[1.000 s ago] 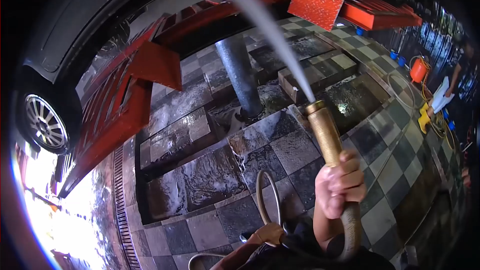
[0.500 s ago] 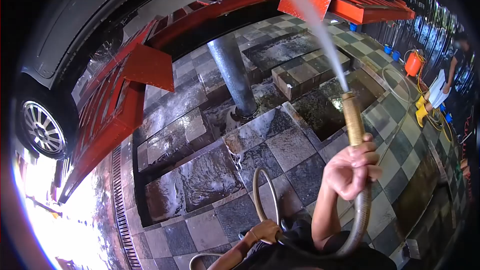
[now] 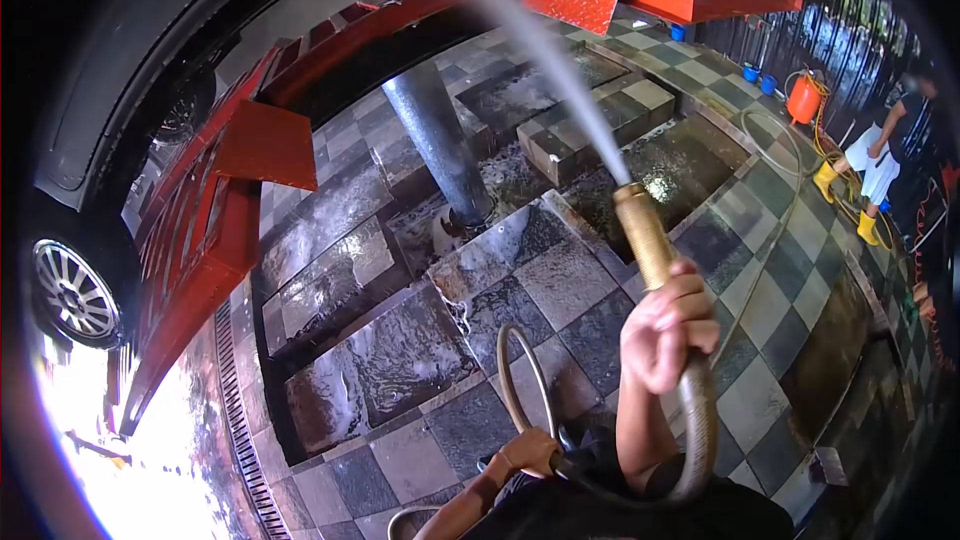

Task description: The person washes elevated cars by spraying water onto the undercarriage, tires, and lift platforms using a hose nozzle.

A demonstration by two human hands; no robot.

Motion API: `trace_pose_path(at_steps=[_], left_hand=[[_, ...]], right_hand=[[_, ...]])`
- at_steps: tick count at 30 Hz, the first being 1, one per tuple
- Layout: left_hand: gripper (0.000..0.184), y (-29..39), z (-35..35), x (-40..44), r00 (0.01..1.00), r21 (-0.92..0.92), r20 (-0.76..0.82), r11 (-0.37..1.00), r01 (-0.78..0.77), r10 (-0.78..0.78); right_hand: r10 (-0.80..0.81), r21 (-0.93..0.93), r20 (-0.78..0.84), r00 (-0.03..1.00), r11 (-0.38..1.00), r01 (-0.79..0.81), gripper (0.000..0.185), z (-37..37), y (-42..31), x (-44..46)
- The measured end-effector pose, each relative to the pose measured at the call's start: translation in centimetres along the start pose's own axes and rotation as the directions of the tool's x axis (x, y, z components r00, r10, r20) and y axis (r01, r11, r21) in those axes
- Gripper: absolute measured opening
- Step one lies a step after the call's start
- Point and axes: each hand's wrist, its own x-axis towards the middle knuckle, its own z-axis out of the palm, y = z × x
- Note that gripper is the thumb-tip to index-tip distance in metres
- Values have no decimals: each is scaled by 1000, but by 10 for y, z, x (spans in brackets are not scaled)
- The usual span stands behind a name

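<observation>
My right hand (image 3: 668, 330) is closed around a hose just behind its brass spray nozzle (image 3: 643, 230). A white jet of water (image 3: 565, 75) leaves the nozzle up and to the left, toward the underside of a dark car (image 3: 130, 60) raised on a red lift (image 3: 215, 230). Lower down, near my lap, my left hand (image 3: 530, 452) is wrapped round the same beige hose (image 3: 515, 380), which loops up in front of it and runs back past my body to the right hand.
A steel lift column (image 3: 435, 145) rises from a wet, sunken, checkered floor with stepped pits. A drain grate (image 3: 245, 420) runs along the left. At right stand a person in yellow boots (image 3: 868, 230), an orange tank (image 3: 804, 98), blue buckets (image 3: 768, 85) and trailing hoses.
The nozzle and right hand have shifted left, and the jet now slants further left. The person at right has taken a step, legs now apart. My left hand keeps its hold.
</observation>
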Motion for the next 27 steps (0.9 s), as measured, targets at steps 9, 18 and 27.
trace_pose_path(at_steps=[9, 18, 27], left_hand=[[27, -9, 3, 0, 1000, 32, -5, 999, 21, -21], [25, -10, 9, 3, 998, 54, -53, 998, -22, 24], [32, -9, 8, -2, 996, 22, 75, 999, 42, -44]], right_hand=[[-84, -155, -170, 982, 986, 58, 12, -17, 15, 11], [-126, -144, -137, 983, 984, 106, 9, -15, 13, 16], [-76, -146, -90, 993, 987, 62, 10, -14, 7, 10]])
